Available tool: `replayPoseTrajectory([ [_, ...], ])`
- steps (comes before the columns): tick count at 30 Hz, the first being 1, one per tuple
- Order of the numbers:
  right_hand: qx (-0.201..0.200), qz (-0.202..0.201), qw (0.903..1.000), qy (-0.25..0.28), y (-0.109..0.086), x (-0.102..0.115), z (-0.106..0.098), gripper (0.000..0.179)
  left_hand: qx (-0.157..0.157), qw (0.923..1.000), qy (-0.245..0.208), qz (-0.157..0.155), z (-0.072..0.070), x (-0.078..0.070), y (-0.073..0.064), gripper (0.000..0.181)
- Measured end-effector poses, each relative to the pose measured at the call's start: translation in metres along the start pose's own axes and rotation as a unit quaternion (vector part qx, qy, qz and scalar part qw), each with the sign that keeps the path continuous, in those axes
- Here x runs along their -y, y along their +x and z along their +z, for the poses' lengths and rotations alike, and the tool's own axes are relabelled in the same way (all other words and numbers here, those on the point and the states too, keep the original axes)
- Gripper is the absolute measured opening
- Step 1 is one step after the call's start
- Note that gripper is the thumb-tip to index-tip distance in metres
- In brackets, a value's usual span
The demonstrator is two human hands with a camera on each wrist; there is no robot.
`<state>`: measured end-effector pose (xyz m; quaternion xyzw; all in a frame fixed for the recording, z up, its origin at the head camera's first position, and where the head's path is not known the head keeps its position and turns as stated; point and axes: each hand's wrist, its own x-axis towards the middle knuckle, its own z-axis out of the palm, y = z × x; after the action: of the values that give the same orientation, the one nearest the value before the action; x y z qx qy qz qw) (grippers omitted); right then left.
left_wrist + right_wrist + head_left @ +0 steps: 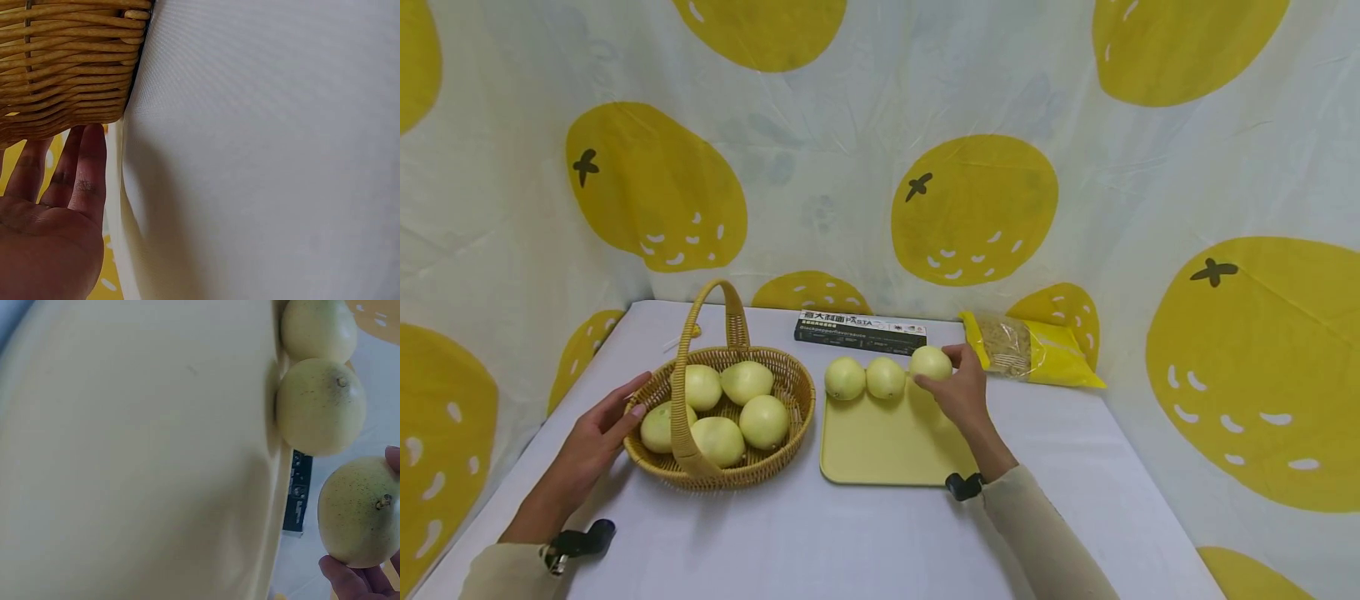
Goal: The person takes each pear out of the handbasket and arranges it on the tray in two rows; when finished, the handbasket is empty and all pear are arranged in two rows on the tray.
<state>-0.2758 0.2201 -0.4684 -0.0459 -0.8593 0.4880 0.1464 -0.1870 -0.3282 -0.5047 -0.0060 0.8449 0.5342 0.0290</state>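
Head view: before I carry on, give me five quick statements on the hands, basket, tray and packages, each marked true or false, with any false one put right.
1. The right hand has a pale fruit in its grip. True.
2. The left hand is at the side of the wicker basket. True.
3. Only three fruits show in the wicker basket. False: five fruits show there.
4. Two fruits sit side by side along the far edge of the tray. True.
5. The yellow bag lies to the left of the black box. False: the yellow bag lies to its right.
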Motion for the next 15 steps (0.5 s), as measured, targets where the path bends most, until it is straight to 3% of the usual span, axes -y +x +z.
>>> replayPoseTrajectory([
  [6,0.029,0.045,0.9985,-0.010,0.001,-0.014,0.004,0.071,-0.002,1.0000,0.001,0.002,0.000,0.002,0.000,0.067],
  [15,0.041,0.062,0.9967,-0.032,0.002,-0.020,0.010,0.069,-0.001,1.0000,-0.005,0.001,0.001,0.003,0.001,0.067],
])
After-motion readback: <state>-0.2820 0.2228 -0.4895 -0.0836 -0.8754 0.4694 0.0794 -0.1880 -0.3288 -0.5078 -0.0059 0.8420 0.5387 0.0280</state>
